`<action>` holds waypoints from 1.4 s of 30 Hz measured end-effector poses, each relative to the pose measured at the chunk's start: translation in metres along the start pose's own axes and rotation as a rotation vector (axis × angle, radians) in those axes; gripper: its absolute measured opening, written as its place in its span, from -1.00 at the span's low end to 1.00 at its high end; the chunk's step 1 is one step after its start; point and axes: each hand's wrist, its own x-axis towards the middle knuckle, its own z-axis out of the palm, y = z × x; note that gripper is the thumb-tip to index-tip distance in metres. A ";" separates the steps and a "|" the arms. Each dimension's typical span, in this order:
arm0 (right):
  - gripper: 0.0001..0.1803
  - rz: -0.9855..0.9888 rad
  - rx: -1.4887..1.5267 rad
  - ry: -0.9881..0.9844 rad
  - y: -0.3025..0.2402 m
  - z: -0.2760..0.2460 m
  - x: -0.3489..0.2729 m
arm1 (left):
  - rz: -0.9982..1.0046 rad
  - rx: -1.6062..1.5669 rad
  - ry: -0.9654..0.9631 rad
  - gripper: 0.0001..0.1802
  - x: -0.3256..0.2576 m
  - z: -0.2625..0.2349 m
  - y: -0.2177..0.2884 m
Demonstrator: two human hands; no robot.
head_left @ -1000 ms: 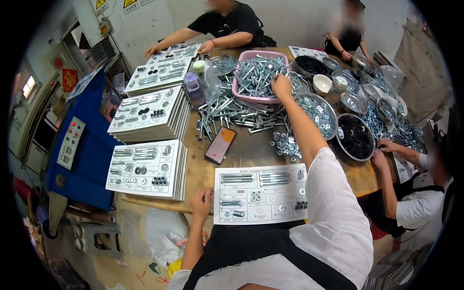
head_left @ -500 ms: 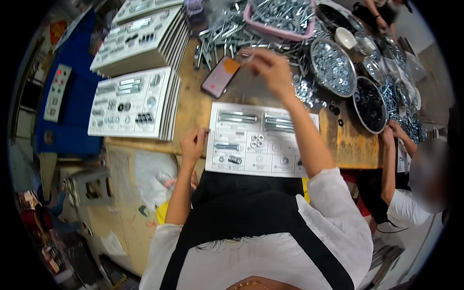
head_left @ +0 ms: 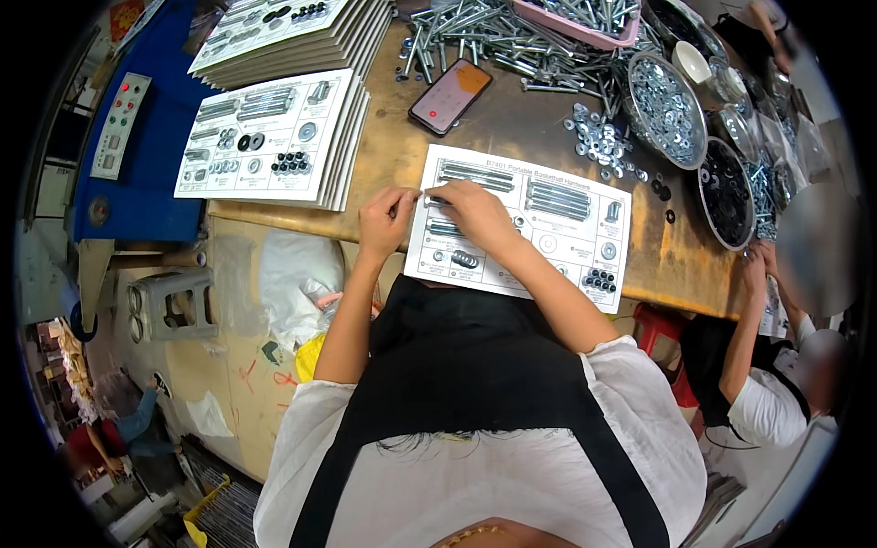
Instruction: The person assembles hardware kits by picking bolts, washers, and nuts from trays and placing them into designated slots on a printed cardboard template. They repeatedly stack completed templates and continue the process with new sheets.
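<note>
A white printed card (head_left: 548, 219) with drawings of bolts, nuts and washers lies at the near edge of the wooden table (head_left: 512, 119). My left hand (head_left: 385, 219) pinches the card's left edge. My right hand (head_left: 470, 212) rests on the card's left part, fingers closed on a small bolt (head_left: 432, 200) at the upper left of the card. Several bolts, washers and black nuts sit on the card's drawings.
Stacks of filled cards (head_left: 274, 137) lie to the left. A phone (head_left: 449, 96) lies beyond the card. Loose bolts (head_left: 512, 46), a pink tray (head_left: 575, 23), metal bowls of washers (head_left: 667, 110) and black nuts (head_left: 726, 192) stand at the back right. A co-worker's arm (head_left: 754, 301) reaches in at right.
My right hand has come back from the heap of bolts down to the card's left part. My left hand has shifted up to the card's left edge. The view has tilted down.
</note>
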 end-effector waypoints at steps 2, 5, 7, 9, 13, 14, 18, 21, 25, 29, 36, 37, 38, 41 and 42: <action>-0.66 0.032 -0.015 -0.029 0.004 -0.004 -0.002 | -0.006 0.036 -0.068 -0.90 0.002 -0.002 0.005; -0.70 0.050 -0.039 -0.005 0.005 -0.006 -0.007 | -0.003 0.066 -0.125 -0.83 0.004 -0.002 0.019; -0.71 0.048 -0.050 0.030 0.005 -0.006 -0.011 | 0.008 0.087 -0.139 -0.82 0.002 0.000 0.016; -0.72 0.042 -0.055 0.060 0.006 -0.004 -0.011 | -0.001 0.088 -0.140 -0.81 0.001 0.001 0.015; -0.73 0.043 -0.057 0.056 0.005 0.001 -0.009 | -0.003 0.133 -0.121 -0.81 0.000 0.001 0.014; -0.73 0.041 -0.061 0.066 0.006 0.000 -0.011 | -0.018 0.124 -0.124 -0.81 0.000 0.002 0.015; -0.74 0.169 0.101 0.152 0.000 -0.026 -0.018 | 0.015 0.113 -0.160 -0.81 0.005 0.006 0.013; -0.72 0.213 0.167 0.278 0.019 -0.076 -0.028 | 0.012 0.067 -0.126 -0.82 -0.001 0.004 -0.001; -0.79 0.458 -0.022 0.655 0.081 -0.163 -0.084 | -0.007 0.022 -0.103 -0.83 -0.001 -0.003 0.000; -0.78 0.881 -0.402 0.863 0.173 -0.222 -0.190 | 0.029 0.012 -0.137 -0.80 0.007 0.003 0.002; -0.69 1.014 -0.286 0.591 0.196 -0.241 -0.206 | 0.005 0.049 -0.140 -0.76 0.002 0.006 0.002; -0.69 1.021 -0.299 0.564 0.195 -0.241 -0.204 | 0.013 0.078 -0.142 -0.75 0.002 0.006 0.006; -0.63 1.048 -0.266 0.527 0.195 -0.240 -0.205 | 0.022 0.108 -0.143 -0.75 0.002 0.005 0.009; -0.56 0.851 -0.188 0.831 0.215 -0.224 -0.206 | 0.015 0.153 -0.145 -0.74 0.004 0.009 0.010; -0.49 0.794 -0.309 0.784 0.206 -0.223 -0.195 | -0.018 0.161 -0.155 -0.74 0.001 0.006 0.007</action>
